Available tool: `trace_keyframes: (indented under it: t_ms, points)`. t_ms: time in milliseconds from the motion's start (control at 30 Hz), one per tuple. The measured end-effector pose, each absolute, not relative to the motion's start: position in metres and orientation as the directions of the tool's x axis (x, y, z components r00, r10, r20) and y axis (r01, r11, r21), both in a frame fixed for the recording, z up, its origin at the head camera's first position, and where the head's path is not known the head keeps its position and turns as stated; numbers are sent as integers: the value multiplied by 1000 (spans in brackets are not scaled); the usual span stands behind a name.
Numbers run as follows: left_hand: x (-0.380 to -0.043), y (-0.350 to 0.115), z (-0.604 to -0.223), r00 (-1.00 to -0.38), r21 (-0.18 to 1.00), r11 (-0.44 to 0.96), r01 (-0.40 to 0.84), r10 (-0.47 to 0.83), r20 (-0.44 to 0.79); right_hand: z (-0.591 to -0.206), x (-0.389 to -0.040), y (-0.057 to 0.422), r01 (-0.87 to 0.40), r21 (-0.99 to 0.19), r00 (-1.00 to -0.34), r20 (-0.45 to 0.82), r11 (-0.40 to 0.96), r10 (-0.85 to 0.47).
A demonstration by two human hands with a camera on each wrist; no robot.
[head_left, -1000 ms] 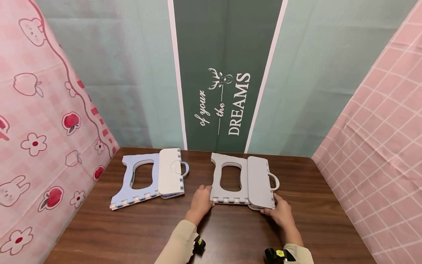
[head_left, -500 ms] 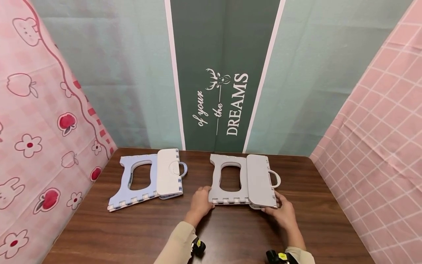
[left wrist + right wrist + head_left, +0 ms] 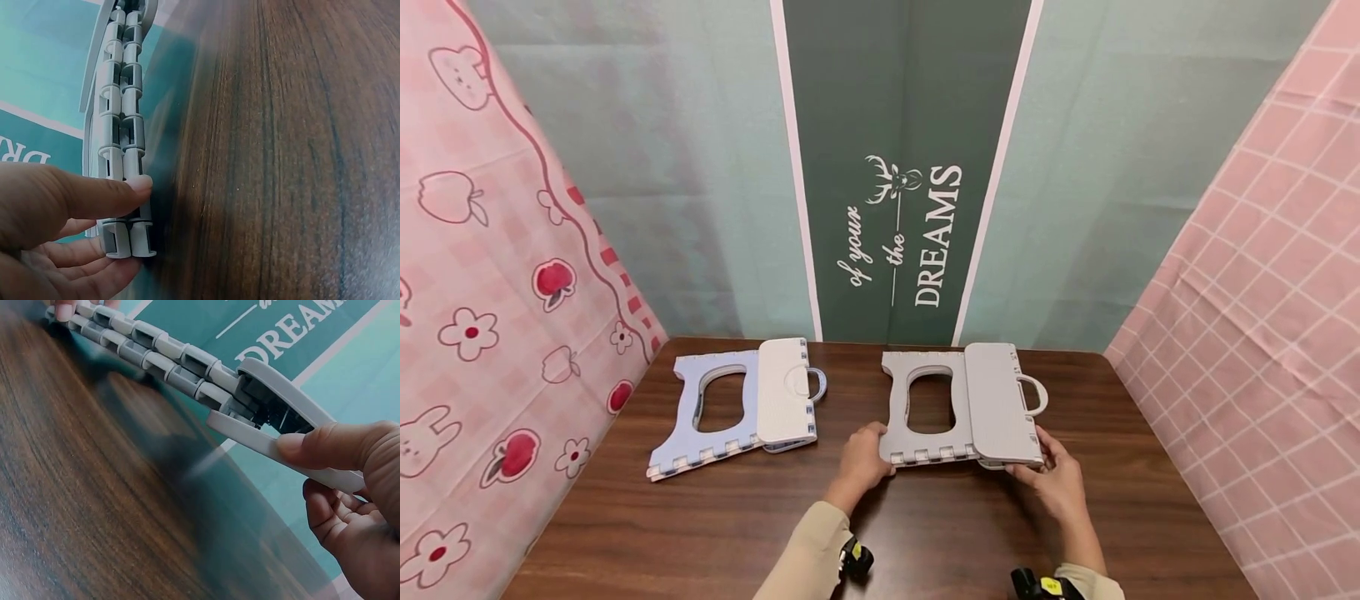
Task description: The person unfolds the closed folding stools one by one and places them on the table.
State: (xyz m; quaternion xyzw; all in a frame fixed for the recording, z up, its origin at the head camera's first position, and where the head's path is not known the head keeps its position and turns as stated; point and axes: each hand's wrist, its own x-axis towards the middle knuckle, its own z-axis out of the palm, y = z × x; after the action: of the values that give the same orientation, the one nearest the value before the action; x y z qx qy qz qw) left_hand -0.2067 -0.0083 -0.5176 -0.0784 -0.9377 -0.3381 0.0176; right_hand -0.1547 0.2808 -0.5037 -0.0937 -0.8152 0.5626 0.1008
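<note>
Grey folding step stool [image 3: 992,404]: I see the left hand [image 3: 861,458] pinching one end, the right hand [image 3: 1062,481] the other.

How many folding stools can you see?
2: the blue-and-white stool on the left of the table, and the gray stool to its right, held by the left hand and right hand.

Light grey on one folding stool [image 3: 994,404]; lavender-blue and white on the other stool [image 3: 781,396]. Brown with dark grain across the tabletop [image 3: 955,533]. White-lettered dark green flanked by mint on the backdrop [image 3: 902,92]. Apple-printed pink on the left cloth [image 3: 505,275], white-gridded pink on the right cloth [image 3: 1277,292].
</note>
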Motion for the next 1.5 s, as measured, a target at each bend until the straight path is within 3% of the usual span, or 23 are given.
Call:
trace_keyframes:
  t_ms: [267, 900, 1300, 1500]
  points:
    - [-206, -7, -514, -984, 640, 749, 171, 155, 82, -493, -149, 278, 6, -948, -954, 90, 319, 285]
    - [-203, -2, -514, -981, 667, 721, 190, 167, 99, -475, -140, 273, -106, -886, -914, 266, 451, 307]
    - [-200, 0, -511, -978, 658, 725, 204, 187, 97, -463, -137, 266, -180, -917, -899, 300, 356, 319]
    - [-200, 1, -513, -975, 671, 711, 209, 203, 89, -460, -135, 261, -263, -945, -891, 315, 196, 326]
